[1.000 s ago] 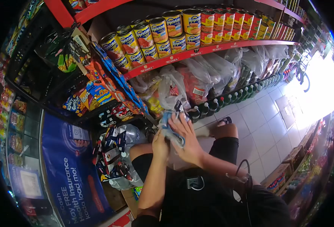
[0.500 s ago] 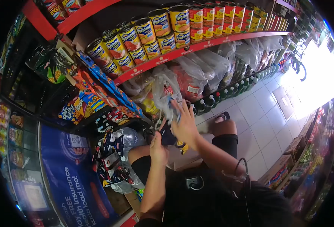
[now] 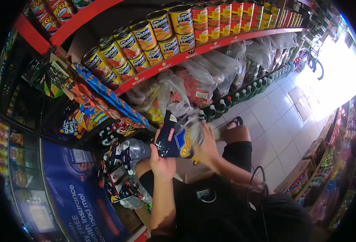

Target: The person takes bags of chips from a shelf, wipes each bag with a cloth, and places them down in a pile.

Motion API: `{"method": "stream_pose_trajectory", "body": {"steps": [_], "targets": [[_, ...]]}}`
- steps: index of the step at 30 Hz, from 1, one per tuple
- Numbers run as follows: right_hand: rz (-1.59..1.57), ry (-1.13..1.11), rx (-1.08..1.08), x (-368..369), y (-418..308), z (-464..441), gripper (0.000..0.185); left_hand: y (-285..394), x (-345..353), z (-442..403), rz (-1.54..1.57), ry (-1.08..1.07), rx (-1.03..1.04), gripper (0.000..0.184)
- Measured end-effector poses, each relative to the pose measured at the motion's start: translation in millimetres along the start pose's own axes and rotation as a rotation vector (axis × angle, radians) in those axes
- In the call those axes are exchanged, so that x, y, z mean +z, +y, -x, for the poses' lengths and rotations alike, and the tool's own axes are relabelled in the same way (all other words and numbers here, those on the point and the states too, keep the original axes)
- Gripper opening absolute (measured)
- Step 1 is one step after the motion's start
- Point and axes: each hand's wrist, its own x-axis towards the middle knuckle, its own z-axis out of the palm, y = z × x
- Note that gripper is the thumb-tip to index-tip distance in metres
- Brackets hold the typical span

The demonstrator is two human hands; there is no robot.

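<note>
Red edging runs along the front of the shelf (image 3: 210, 47), the largest fixture on record, with stacked cans (image 3: 184, 24) standing on it in two tiers. The white tiled floor (image 3: 276, 133) extends to my right, and a blue banner (image 3: 81, 193) lies to my left. Under the shelf, filled plastic bags (image 3: 194, 82) sit bunched together, bordered by a row of green bottles (image 3: 246, 92). A bundle of dark packs (image 3: 119, 173) is beside my left knee.

The dark blue packet (image 3: 170, 139) is held above my lap, just before the nearest bags, tilted, its printed face with yellow lettering turned up towards me. My left hand (image 3: 161, 164) is closed on its near left side, thumb lying along the edge. My right hand (image 3: 207, 148) is at the packet's right end, fingers extended and blurred; whether they clasp anything, I cannot tell. Smallest item noted: a pale material (image 3: 197, 132) beside those fingers, partly hidden by them and too blurred to identify as cloth or plastic.
</note>
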Motion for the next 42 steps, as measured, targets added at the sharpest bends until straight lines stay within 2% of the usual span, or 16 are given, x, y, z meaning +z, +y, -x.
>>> {"method": "stream_pose_trajectory", "body": {"steps": [3, 5, 6, 8, 10, 16, 20, 21, 23, 26, 31, 32, 36, 38, 40, 42], "targets": [[-0.354, -0.124, 0.338, -25, -7, -27, 0.045, 1, 4, 5, -0.02, -0.044, -0.085, 0.067], [-0.473, -0.365, 0.513, -46, -34, -39, 0.043, -8, -2, 3, -0.046, -0.02, -0.08, 0.068], [-0.484, -0.159, 0.317, -35, -36, -36, 0.044, -10, -3, 1, -0.044, -0.017, -0.063, 0.068], [-0.444, 0.017, 0.14, -14, -20, -30, 0.046, -5, 4, -3, -0.02, -0.033, 0.007, 0.068], [-0.348, -0.06, 0.168, -4, 18, -23, 0.048, 5, 7, -4, 0.008, -0.039, 0.057, 0.068], [-1.061, 0.202, 1.164, 61, 60, 10, 0.044, -1, -12, 1, 0.04, 0.053, 0.131, 0.066], [-1.179, 0.172, 1.066, 64, 101, 15, 0.041, -2, -8, 8, 0.16, 0.04, 0.221, 0.064], [-1.395, 0.109, 1.07, 61, 96, 20, 0.039, -3, -3, 8, 0.156, 0.048, 0.243, 0.064], [-1.826, -0.032, 1.05, 56, 75, 30, 0.037, -4, 6, 6, 0.148, 0.065, 0.29, 0.064], [-2.014, -0.157, 0.901, 9, 9, 10, 0.035, -2, 7, 13, 0.017, 0.036, 0.219, 0.065], [-1.584, -0.14, 0.971, 19, 43, -6, 0.043, 42, -20, 32, -0.142, -0.133, -0.153, 0.083], [-1.452, -0.19, 0.938, 8, 38, -8, 0.043, 39, -54, 39, -0.373, 0.083, -0.142, 0.08], [-1.349, -0.257, 0.828, -1, 15, -14, 0.038, 30, -22, 33, -0.829, 0.342, -0.166, 0.042], [-1.324, -0.273, 0.767, -1, 18, -13, 0.039, 25, -18, 26, -0.71, 0.675, -0.182, 0.033], [-1.19, -0.354, 0.706, -2, 31, 2, 0.04, 24, -36, 22, -0.518, 0.641, -0.047, 0.034], [-1.089, -0.314, 0.644, -6, 32, 17, 0.042, 33, 10, 13, -0.387, 0.548, -0.044, 0.038]]}}
